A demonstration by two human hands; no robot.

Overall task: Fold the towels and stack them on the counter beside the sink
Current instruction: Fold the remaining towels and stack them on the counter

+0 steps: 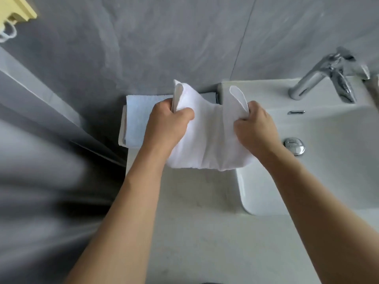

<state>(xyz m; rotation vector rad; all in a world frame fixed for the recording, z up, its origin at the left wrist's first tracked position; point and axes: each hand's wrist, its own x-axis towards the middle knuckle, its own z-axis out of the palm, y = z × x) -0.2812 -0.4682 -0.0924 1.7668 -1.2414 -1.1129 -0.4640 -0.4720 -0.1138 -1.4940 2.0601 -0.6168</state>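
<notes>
A white towel hangs doubled over between both my hands, above the counter at the sink's left edge. My left hand is shut on its left side, with a corner sticking up above the fist. My right hand is shut on its right side, another corner poking up. Behind my left hand, a folded pale blue towel lies on top of another folded white one at the counter's far left, against the wall.
The white sink basin fills the right, with a chrome drain plug and a chrome tap at the back. A grey tiled wall stands behind. A grey blurred surface lies to the left, and a yellow fixture hangs top left.
</notes>
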